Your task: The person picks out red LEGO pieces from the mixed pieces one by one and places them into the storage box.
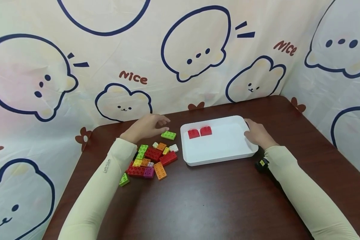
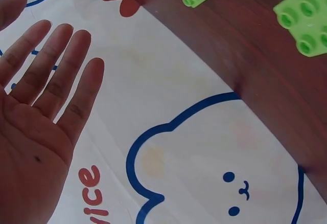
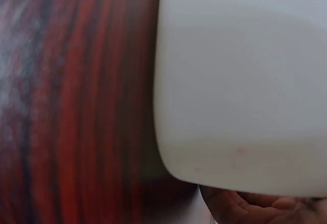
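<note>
Near table's far edge: green brick [image 1: 168, 135], long axis left-right, just right of left hand [image 1: 147, 127], fingers straight, apart; right hand [image 1: 258, 133] gripping tray [image 1: 222, 151] rim.

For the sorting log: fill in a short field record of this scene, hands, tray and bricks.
left hand: fingers straight, above the table beside the green brick, holds nothing
right hand: rests on the right rim of the white tray
tray contents: two red bricks, side by side near the far left corner
loose bricks: mixed colours, heaped left of the tray
surface: dark wooden table
</note>
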Tool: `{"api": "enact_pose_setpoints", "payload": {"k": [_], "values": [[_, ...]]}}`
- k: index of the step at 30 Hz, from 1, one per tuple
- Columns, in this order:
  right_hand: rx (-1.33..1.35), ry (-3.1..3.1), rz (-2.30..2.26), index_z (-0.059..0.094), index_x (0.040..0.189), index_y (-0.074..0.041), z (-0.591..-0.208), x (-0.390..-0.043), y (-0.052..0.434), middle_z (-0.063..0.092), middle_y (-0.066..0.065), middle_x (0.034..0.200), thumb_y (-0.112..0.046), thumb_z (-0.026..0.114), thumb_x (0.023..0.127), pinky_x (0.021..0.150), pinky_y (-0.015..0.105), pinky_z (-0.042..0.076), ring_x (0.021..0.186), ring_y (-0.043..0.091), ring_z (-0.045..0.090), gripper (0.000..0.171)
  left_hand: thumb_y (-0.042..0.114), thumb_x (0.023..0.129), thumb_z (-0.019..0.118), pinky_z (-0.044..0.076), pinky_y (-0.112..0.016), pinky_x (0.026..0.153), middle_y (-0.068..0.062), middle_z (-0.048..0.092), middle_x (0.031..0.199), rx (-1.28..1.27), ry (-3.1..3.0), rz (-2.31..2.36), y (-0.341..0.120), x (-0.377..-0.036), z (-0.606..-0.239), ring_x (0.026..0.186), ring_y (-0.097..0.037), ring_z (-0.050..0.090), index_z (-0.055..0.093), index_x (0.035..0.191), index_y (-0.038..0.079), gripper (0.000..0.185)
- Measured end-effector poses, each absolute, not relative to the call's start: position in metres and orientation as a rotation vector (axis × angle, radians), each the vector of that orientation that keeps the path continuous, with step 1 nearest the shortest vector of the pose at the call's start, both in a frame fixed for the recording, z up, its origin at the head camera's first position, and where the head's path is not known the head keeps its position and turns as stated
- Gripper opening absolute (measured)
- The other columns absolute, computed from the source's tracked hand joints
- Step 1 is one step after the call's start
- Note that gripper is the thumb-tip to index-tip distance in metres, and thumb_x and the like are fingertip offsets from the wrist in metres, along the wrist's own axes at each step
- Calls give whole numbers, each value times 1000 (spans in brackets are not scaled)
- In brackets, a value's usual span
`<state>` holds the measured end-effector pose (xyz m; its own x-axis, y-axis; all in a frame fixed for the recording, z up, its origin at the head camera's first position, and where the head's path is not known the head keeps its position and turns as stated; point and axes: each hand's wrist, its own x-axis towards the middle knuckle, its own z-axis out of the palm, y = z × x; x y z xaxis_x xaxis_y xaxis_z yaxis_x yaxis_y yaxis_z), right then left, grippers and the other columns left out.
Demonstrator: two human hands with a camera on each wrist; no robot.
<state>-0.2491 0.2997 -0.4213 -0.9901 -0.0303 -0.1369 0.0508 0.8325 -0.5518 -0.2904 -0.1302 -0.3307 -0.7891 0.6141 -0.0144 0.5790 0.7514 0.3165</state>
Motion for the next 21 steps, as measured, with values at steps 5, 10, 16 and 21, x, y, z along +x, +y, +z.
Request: {"api": "enact_pose_setpoints", "payload": {"k": [5, 10, 16, 21], "values": [[11, 2872, -868, 22, 155, 9, -423, -250, 300, 30, 36, 153, -4, 46, 99, 112, 64, 30, 139, 51, 34, 63, 29, 96, 71, 58, -39, 90, -9, 70, 122, 926, 2818, 479, -140, -282, -337, 108, -24, 68, 67, 131, 12, 39], [15, 2869, -861, 21, 155, 10, -422, -250, 300, 30, 36, 154, -5, 46, 99, 113, 64, 30, 139, 52, 34, 63, 28, 96, 71, 59, -38, 87, -8, 70, 120, 936, 2818, 498, -149, -276, -340, 105, -21, 67, 67, 130, 11, 38], [11, 2875, -847, 21, 155, 10, -421, -251, 301, 30, 36, 153, -5, 47, 99, 113, 64, 29, 138, 51, 34, 64, 22, 92, 77, 60, -35, 82, -5, 72, 112, 957, 2793, 527, -158, -270, -342, 97, -18, 68, 70, 124, 12, 34], [19, 2867, -847, 21, 155, 9, -423, -251, 301, 30, 36, 153, -5, 47, 99, 113, 64, 29, 138, 52, 34, 64, 20, 89, 80, 59, -38, 87, -6, 71, 116, 952, 2764, 495, -165, -266, -347, 104, -21, 68, 71, 123, 13, 35]]}}
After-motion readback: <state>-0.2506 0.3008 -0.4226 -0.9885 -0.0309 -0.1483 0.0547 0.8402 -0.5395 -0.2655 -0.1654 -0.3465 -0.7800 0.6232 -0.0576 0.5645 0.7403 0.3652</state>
